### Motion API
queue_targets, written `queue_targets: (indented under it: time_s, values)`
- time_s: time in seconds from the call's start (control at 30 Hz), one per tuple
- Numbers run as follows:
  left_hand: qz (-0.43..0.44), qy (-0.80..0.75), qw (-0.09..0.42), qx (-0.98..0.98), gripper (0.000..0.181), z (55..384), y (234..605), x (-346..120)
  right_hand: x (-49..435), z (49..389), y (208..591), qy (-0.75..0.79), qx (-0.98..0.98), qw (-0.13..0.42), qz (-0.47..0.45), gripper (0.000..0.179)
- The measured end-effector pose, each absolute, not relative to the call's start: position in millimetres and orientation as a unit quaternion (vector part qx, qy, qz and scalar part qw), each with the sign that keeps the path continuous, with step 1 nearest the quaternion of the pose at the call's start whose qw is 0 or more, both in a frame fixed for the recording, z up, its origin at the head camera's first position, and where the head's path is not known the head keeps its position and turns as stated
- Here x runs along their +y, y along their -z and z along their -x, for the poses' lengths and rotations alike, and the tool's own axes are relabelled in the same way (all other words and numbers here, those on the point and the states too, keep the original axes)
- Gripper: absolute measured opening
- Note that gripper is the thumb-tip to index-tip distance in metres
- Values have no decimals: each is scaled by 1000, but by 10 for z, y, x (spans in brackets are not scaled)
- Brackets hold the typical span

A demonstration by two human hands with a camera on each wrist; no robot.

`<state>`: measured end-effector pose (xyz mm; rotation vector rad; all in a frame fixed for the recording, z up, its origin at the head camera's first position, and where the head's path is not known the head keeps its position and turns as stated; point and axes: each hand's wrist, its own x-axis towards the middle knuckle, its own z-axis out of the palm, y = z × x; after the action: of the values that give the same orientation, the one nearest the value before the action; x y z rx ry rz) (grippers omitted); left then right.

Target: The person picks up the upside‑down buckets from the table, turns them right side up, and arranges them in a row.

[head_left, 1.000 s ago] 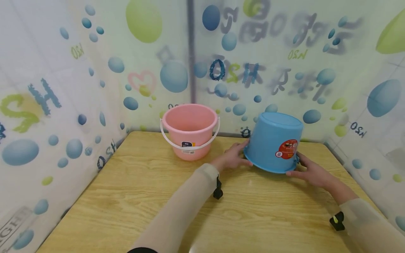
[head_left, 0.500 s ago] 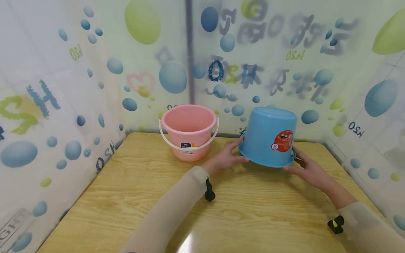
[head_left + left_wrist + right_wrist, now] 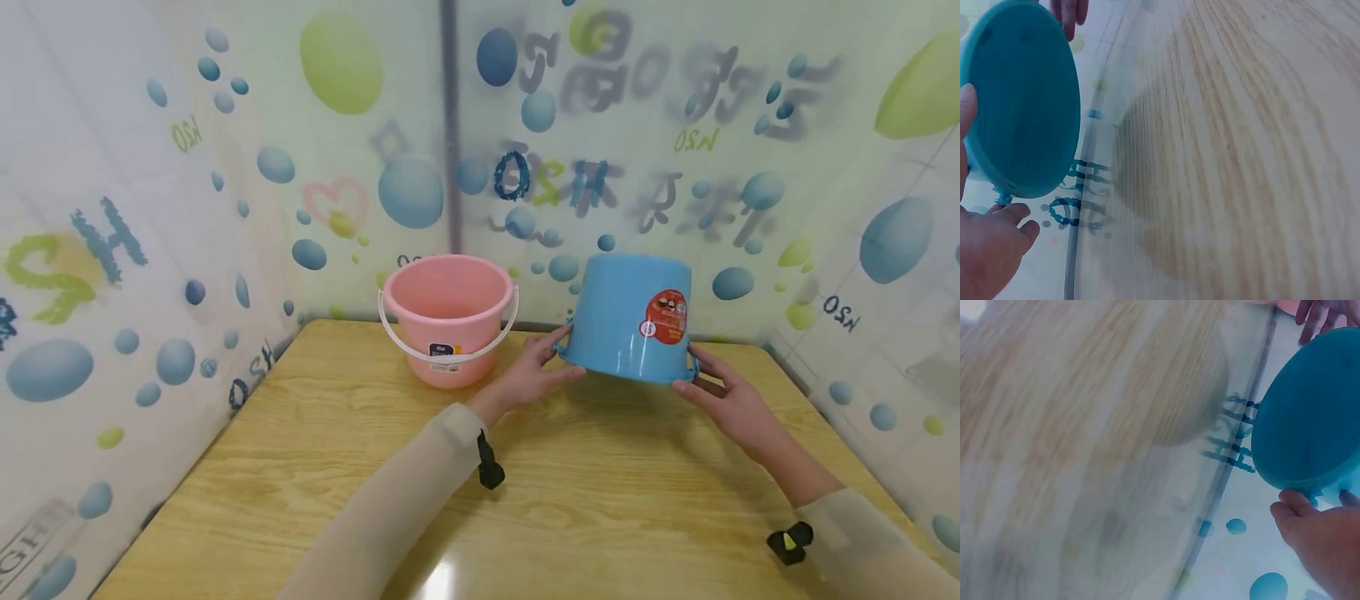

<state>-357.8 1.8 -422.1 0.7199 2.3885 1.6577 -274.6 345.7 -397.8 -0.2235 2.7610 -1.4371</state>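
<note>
A blue bucket [image 3: 626,321] with a red label is held upside down above the table, slightly tilted. My left hand [image 3: 531,372] grips the left side of its rim, thumb in front. On the other side my right hand [image 3: 731,404] holds the rim by a handle lug. Both wrist views look into the bucket's open mouth, where nothing shows inside the bare blue interior [image 3: 1025,94]. To the left, a pink bucket [image 3: 450,287] stands upright, its white handle [image 3: 450,358] hanging down in front.
The wooden table [image 3: 360,450] carries the pink bucket near its back edge. Printed curtains [image 3: 337,150] with blue and green bubbles enclose the table at the back and both sides. Beneath the blue bucket its shadow falls on the wood.
Both hands have raised the blue bucket off the table and shifted it a little to the left. Its tilt has changed so its top faces less toward me. The pink bucket stays put.
</note>
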Motion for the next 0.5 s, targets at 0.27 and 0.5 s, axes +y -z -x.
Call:
queue_targets:
  time_s: [0.27, 0.5]
  values:
    - [-254, -571, 52, 779, 82, 3539, 4168, 31, 3424, 2698, 3895, 476, 878, -7, 53, 85]
    - [-271, -586, 38, 763, 81, 3504, 4137, -6, 3383, 2627, 3854, 491, 868, -35, 66, 74]
